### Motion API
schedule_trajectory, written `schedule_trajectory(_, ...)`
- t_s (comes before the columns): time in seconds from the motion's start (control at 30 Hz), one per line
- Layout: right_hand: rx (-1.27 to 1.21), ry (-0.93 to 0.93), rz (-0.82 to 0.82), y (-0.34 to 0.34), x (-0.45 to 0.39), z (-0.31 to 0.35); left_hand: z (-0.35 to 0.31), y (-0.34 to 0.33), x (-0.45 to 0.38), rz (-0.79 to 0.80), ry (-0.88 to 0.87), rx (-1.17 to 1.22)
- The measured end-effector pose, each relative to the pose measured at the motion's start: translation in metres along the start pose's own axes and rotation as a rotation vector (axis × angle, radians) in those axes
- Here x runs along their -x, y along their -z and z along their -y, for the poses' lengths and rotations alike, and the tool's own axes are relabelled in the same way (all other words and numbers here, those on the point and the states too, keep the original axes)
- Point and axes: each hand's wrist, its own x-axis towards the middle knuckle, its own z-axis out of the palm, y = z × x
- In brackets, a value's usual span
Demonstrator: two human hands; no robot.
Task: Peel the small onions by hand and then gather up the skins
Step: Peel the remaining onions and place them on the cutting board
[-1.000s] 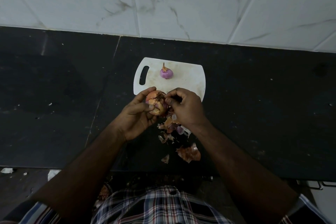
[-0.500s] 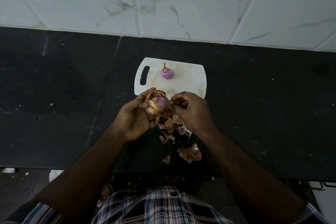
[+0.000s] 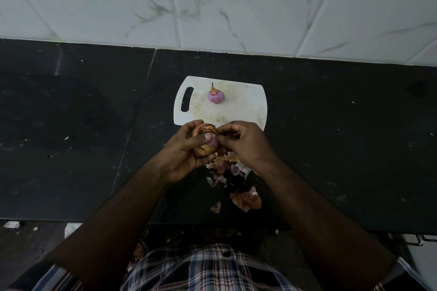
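A small onion (image 3: pixel 205 143), partly skinned, is gripped in the left hand (image 3: pixel 186 155), the fingers and thumb curled round it so that a patch of bare purple flesh is turned toward the right hand (image 3: pixel 246 145). It is held off the tabletop (image 3: pixel 343 149), just near of the white cutting board (image 3: pixel 246 111), presumably so that it can be turned freely while the skin is worked loose. The right hand is closed in a pinch at the onion's right flank, thumb and forefinger drawn together where a loose flap of papery skin appears to be caught; the grip itself is too small and shadowed to be made out with certainty.

A heap of shed skins (image 3: pixel 227 166) lies on the tabletop directly below and near of the hands, with a larger brown piece (image 3: pixel 247 199) and a small scrap (image 3: pixel 216 207) nearer the tabletop's front edge. The skins seem to be let fall where the peeling is done, so that they can be gathered from one patch afterwards.

On the far part of the board a peeled onion (image 3: pixel 215 95) rests alone, its dry tip pointing away, well apart from the skins; it is judged to have been set there to be kept clean and separate. The peeling step is judged to be under way, and the gathering not yet begun.
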Motion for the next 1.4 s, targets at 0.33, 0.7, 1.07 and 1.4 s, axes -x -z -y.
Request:
schedule_trajectory(0.33, 0.267, 0.026, -0.081, -0.006, 0.001, -0.008, -0.005, 0.004, 0.002, 0.168, -0.001, 0.069)
schedule_trajectory(0.7, 0.496, 0.128, 0.055, -0.002, 0.008, -0.025, -0.004, -0.003, 0.000, 0.063, -0.055, 0.223)
schedule_trajectory(1.07, 0.486, 0.105, 0.022, 0.027, 0.007, 0.000, -0.010, 0.005, 0.004, -0.069, 0.058, 0.190)
schedule_trajectory(1.4, 0.251, 0.229, 0.078, 0.004, -0.004, 0.030, -0.013, -0.006, 0.009, 0.008, 0.090, 0.112)
